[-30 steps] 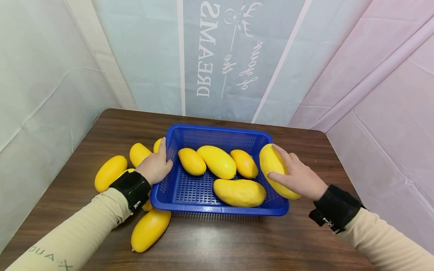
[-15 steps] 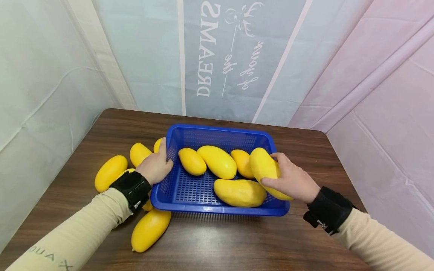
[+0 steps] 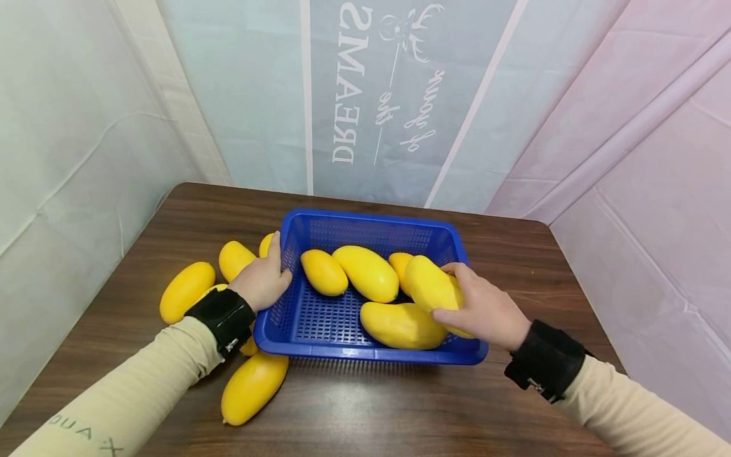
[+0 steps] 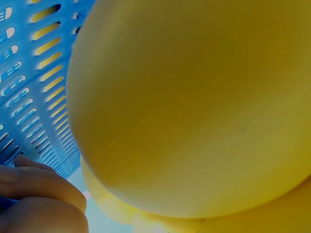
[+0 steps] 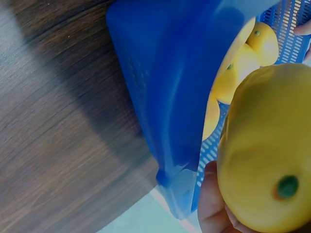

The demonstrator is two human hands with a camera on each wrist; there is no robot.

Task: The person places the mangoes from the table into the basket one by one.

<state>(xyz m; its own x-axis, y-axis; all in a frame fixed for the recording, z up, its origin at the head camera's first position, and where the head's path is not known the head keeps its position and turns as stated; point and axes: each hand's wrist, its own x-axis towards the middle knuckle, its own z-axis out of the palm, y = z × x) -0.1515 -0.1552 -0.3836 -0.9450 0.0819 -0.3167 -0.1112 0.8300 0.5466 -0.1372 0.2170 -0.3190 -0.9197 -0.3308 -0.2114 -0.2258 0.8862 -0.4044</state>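
A blue perforated plastic basket (image 3: pixel 365 352) rests on the table with several yellow mangoes in it, among them a long mango (image 3: pixel 365 273) and a lumpy front mango (image 3: pixel 400 325). My left hand (image 3: pixel 261 276) grips the basket's left rim; its curled fingers (image 4: pixel 48 194) appear at the lower left of the left wrist view. Over the basket's right end, my right hand (image 3: pixel 485 304) holds another mango (image 3: pixel 432 285) tilted, thumb on the near side. The green stem spot (image 5: pixel 287 186) of that mango faces the right wrist camera. Its lower end partly covers the basket's right side.
Left of the basket lie several more mangoes, including a far-left mango (image 3: pixel 187 292) and a front mango (image 3: pixel 255 387); my left arm hides some. One mango (image 4: pixel 184 107) fills most of the left wrist view. Behind the wooden table (image 3: pixel 354 412) hangs a printed curtain (image 3: pixel 388 95).
My right hand has carried its mango leftward from the basket's right rim to over the inside, partly covering the mango at the back right. The left hand and basket have stayed put.
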